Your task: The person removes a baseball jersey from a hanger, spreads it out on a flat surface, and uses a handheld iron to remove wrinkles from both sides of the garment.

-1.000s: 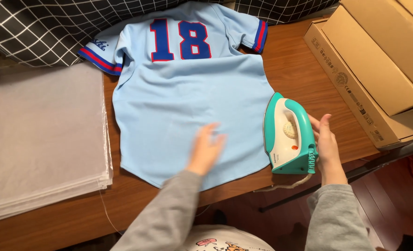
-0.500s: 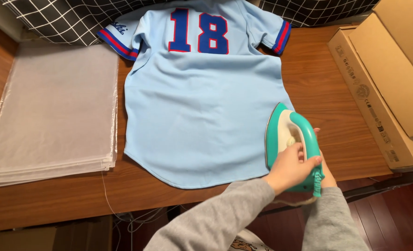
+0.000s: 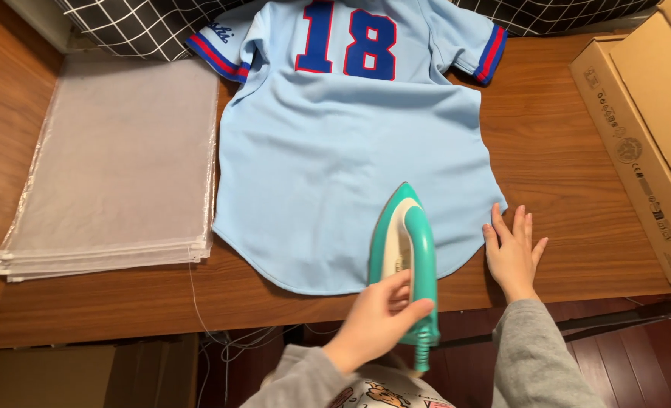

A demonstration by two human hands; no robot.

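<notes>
Left hand [image 3: 377, 321] is wrapping its fingers and thumb around the rear of the handle of a teal and white iron [image 3: 409, 253], gripping it firmly; the iron is sitting sole-down on the lower hem of a light blue jersey [image 3: 335, 159], its pointed nose aiming away from the person toward the middle of the shirt, its heel hanging just past the near edge of the desk [image 3: 577, 189]; right hand [image 3: 513, 253] is lying flat and fully spread, palm down, holding nothing, resting on the bare wood just beside the jersey's lower right corner, with the thumb side touching or nearly touching the hem, I cannot tell which; both arms are wearing grey sleeves [image 3: 536, 355].

The jersey is lying back-up and spread out flat across the middle of the brown wooden desk, with large dark blue numerals edged in red near the collar end and red and blue bands on both short sleeves; to its left a stack of clear plastic bags [image 3: 120, 162] is lying flat, its edge just beside the shirt's side; at the far edge a black and white checked cloth [image 3: 123, 26] is bunching up behind the jersey; on the right long cardboard boxes [image 3: 645, 128] are sitting at an angle, well apart from the right hand; thin cables [image 3: 233, 344] are dangling below the near edge of the desk.
</notes>
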